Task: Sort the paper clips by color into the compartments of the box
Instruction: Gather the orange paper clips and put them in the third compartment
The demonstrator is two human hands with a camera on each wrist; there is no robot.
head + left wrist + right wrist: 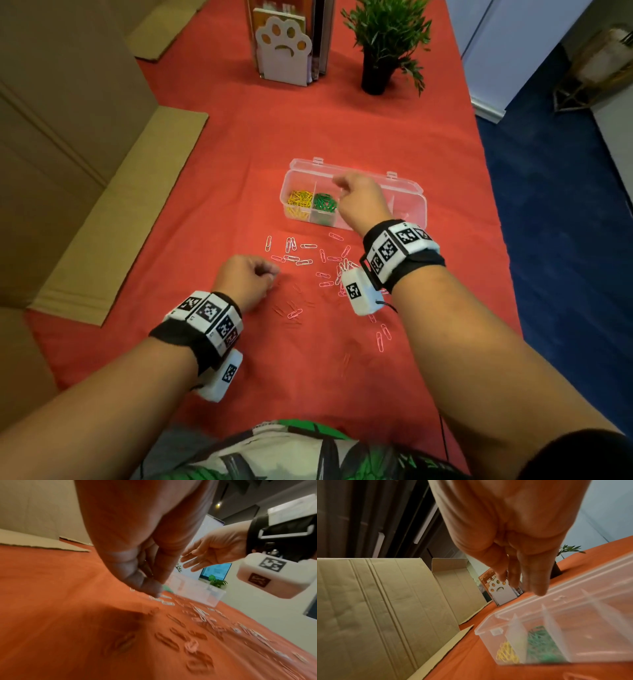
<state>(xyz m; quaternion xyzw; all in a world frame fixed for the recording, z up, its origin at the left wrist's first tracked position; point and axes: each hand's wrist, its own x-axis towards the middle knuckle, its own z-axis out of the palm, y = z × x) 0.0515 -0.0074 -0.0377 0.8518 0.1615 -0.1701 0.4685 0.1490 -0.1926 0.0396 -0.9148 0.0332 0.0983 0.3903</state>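
- We see the clear box (409, 200) open on the red cloth (394, 137), lid (356, 171) folded back on the far side.
- Yellow clips (299, 202) fill its left compartment, green clips (324, 202) the next one; the compartments further right look empty where we can see them.
- Right hand (363, 202) hovers over the box middle, fingers (537, 580) extended and loose, pointing down; we see nothing held.
- Left hand (245, 277) sits low over the cloth at the left edge of the scatter, fingers curled in, fingertips (152, 588) bunched together at a white clip (154, 599); we cannot tell if anything is pinched, the view is blurred.
- Loose clips (308, 257) lie scattered on the cloth just in front of the box: white and pink ones between the hands, red ones (287, 308) hard to make out against the cloth near the left wrist.
- Both wrists carry black bands with marker tags and a white camera pod (359, 291).
- Beyond the box: a paw-shaped holder (284, 51) with books, and a potted plant (387, 41) to its right.
- Flattened cardboard (102, 222) lies along the left edge of the cloth.
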